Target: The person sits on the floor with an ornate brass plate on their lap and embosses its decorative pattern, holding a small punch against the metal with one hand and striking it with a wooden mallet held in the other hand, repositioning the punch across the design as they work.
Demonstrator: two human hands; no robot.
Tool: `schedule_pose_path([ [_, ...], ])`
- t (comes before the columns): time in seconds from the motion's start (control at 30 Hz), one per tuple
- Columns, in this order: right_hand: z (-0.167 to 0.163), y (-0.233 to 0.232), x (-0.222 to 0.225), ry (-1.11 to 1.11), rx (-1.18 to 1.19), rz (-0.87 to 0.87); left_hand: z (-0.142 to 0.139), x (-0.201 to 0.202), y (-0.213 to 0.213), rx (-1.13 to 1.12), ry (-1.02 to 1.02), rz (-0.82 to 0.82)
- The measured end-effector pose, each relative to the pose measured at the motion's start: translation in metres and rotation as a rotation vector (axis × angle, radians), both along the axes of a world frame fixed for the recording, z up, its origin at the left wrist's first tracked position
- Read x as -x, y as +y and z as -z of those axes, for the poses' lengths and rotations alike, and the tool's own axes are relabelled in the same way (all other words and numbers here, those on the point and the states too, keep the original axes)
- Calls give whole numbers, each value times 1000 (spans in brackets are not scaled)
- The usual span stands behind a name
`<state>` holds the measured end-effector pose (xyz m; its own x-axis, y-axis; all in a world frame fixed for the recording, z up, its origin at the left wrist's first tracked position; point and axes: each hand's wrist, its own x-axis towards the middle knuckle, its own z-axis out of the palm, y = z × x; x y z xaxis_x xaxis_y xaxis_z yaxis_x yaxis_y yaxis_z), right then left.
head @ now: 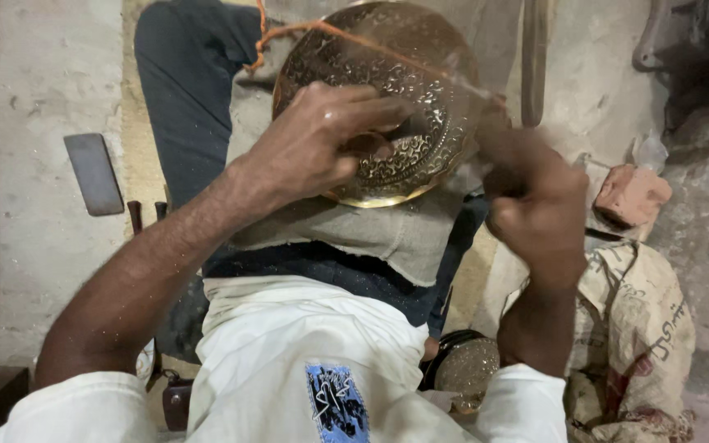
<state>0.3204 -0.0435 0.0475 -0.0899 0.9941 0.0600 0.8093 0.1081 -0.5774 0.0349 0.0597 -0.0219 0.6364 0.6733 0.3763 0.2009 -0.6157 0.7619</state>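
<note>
The left hand pinches a small tool on the shiny brass plate, the right hand grips a blurry hammer, and a bad hit could scratch it.

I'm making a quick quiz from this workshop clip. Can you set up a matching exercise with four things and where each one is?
Things:
1. brass plate
2. flat dark stone
3. reddish brick
4. printed sack

Places:
A. on the pale floor at far left
B. on the cloth over the lap, under the left hand
C. low right, beside the right arm
D. right, above the sack

Pairs: 1-B, 2-A, 3-D, 4-C
</note>
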Motion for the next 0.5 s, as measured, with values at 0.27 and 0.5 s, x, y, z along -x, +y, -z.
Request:
schedule_pose_path([
  [0.27, 11, 1, -2, -208, -222, -12, 1, 1, 0, -4, 30, 6],
  [0.5, 5, -1, 5, 349, -84, 97, -2, -2, 2, 7, 21, 4],
])
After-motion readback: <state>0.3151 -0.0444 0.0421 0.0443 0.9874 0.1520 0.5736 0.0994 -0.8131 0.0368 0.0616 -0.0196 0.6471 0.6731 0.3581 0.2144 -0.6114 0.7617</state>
